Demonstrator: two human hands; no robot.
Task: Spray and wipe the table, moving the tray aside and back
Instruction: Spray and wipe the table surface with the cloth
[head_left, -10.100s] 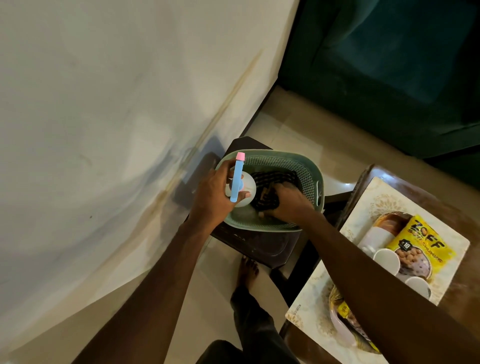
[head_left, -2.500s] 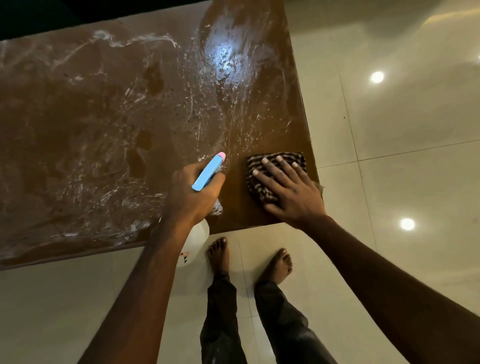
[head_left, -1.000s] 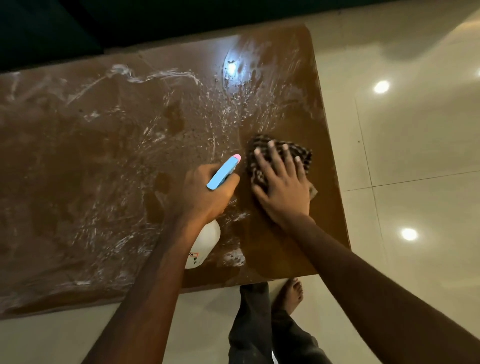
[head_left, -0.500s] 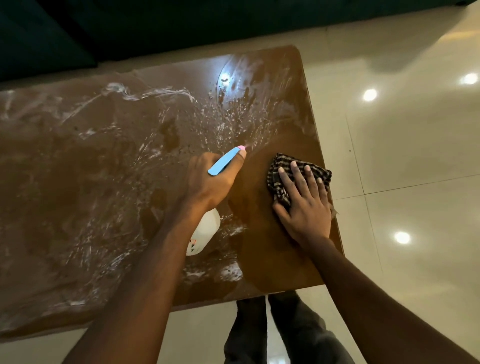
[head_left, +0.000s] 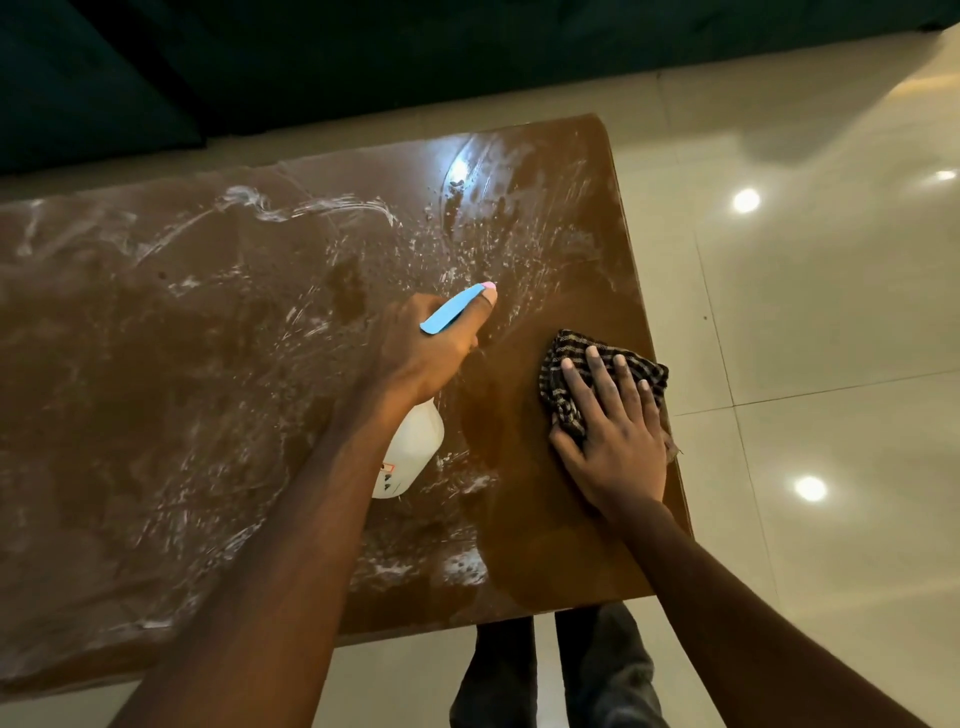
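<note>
Most of the worktop lies left of our right hand, streaked with foam; only the patch around that hand looks wiped. Our left hand, just beside it on the foam side, grips the spray bottle, nozzle pointing away from us. The right hand presses flat, fingers spread, on the checked cloth at the right edge. We judge the next sweep runs leftward.

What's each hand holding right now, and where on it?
Left hand grips the spray bottle at its neck. Right hand presses flat on the cloth, holding nothing.
</note>
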